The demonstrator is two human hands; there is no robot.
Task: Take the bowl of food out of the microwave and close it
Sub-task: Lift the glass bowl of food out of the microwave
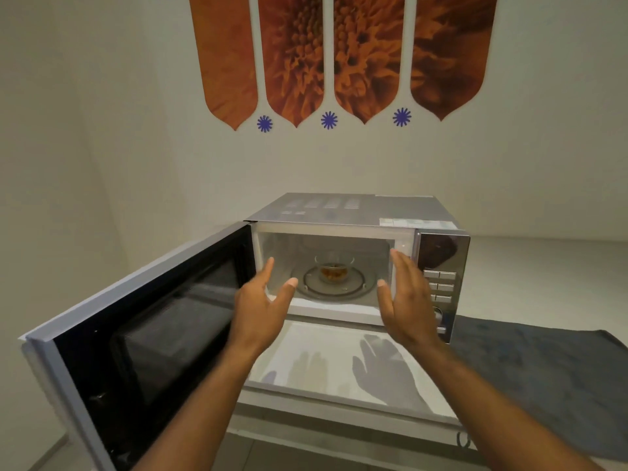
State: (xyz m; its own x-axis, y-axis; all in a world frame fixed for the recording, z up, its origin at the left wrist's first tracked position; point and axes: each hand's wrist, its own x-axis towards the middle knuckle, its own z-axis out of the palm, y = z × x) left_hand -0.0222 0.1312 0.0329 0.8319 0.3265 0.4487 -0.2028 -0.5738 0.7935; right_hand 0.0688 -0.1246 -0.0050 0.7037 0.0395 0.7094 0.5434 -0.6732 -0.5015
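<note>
You are holding your left hand (261,307) and right hand (406,294) at the mouth of the microwave (353,212), fingers (270,266) spread and gripping nothing. The glass bowl of food (333,268) is sitting on the turntable (356,283) inside, the door (136,334) swung wide.

We cannot make out the food in the bowl (334,269). The right hand (406,294) hides some panel (441,280) buttons; the door (136,338) runs off the bottom edge.
</note>
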